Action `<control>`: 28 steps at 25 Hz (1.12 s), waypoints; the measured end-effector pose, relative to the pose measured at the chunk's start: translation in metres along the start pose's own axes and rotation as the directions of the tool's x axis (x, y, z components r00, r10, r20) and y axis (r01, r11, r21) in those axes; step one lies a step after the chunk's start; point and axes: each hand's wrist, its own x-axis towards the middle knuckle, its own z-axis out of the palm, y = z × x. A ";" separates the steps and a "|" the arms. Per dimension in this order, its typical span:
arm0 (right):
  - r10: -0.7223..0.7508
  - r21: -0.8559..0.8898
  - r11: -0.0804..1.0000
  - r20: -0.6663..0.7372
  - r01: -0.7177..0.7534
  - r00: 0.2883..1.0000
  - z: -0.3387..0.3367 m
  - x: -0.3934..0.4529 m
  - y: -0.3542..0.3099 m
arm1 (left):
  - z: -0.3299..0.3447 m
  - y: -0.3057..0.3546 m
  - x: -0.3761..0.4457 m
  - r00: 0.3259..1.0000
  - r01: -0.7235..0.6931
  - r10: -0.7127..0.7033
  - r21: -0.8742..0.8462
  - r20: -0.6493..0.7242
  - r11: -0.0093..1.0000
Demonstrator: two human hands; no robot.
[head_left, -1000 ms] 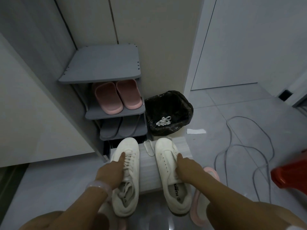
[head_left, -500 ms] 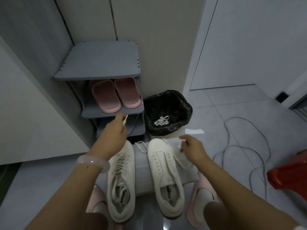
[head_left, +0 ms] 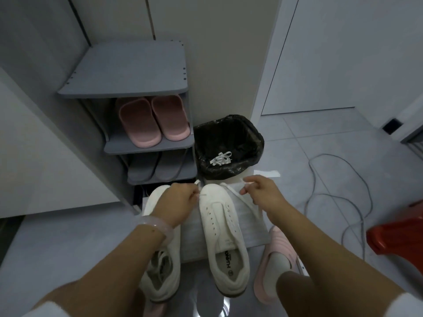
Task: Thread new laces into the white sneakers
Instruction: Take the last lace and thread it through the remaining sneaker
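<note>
A person works over two white sneakers on a pale mat on the floor. The left sneaker (head_left: 160,266) appears already laced; the right sneaker (head_left: 223,236) shows bare eyelets, so its threading is barely begun. Both lie heel toward the person, toes toward the shoe rack (head_left: 146,143), long axes running away from the camera. The left hand (head_left: 176,202) and right hand (head_left: 263,193) each have their fingers pinched on an end of the new lace (head_left: 235,191) at the toe.
</note>
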 end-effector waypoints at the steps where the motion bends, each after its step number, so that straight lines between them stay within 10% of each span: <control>1: -0.054 -0.147 0.987 0.045 0.060 0.998 0.003 0.002 0.003 | 0.010 -0.004 0.001 1.000 0.017 -0.017 0.007 0.022 1.000; 6: -0.181 -0.664 0.679 0.263 0.314 0.948 0.015 0.012 0.013 | 0.039 -0.023 0.012 0.989 0.050 -0.050 0.001 0.138 0.999; 14: -0.235 -0.767 0.447 0.395 0.460 0.888 0.020 0.016 0.012 | 0.045 -0.014 0.019 0.998 0.061 -0.056 -0.143 0.042 0.988; 24: -0.239 -0.825 0.332 0.396 0.458 0.886 0.028 0.002 0.011 | 0.053 0.000 0.011 0.995 -0.034 0.019 0.164 0.093 0.986; 28: -0.198 -0.722 0.613 0.251 0.320 0.947 0.034 -0.001 0.018 | 0.058 0.006 0.007 0.989 0.145 -0.144 -0.017 0.038 0.989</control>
